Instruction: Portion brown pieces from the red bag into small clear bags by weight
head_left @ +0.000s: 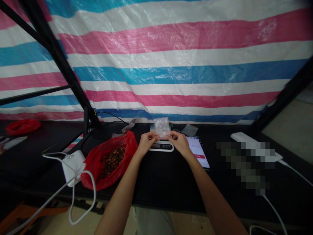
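A small clear plastic bag (161,126) stands on a white digital scale (161,146) at the middle of the black table (161,182). My left hand (146,141) pinches the bag's lower left corner. My right hand (178,141) pinches its lower right corner. Both hands rest at the scale's top edge with fingers curled on the bag. A red plastic bag (110,160) of brown seeds or nuts lies open just left of my left forearm.
A white charger block (72,164) with looping white cables sits left of the red bag. A paper card (198,150) lies right of the scale, other clear bags (189,130) behind it. A white power strip (254,147) is at right. A striped tarp (171,58) hangs behind.
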Tool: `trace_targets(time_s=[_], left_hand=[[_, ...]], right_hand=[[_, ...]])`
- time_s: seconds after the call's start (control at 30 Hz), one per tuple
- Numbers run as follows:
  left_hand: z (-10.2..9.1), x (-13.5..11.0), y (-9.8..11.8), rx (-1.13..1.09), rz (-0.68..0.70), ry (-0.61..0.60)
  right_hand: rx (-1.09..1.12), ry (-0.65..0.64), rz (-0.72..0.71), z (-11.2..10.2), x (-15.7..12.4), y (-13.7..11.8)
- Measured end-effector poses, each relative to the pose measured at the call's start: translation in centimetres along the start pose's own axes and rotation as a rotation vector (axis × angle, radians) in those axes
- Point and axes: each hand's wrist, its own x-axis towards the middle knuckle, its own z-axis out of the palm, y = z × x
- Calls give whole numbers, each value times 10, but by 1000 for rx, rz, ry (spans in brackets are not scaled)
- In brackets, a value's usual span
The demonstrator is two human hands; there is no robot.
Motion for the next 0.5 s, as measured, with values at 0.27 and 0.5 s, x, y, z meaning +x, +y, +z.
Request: trace_targets(time_s=[0.27,0.5], left_hand=[[2,-1,0,-10,15,-49],[3,-3,4,45,46,-53]], right_hand=[[55,-74,-52,5,0,4],[161,-80,-63,12,1,10]])
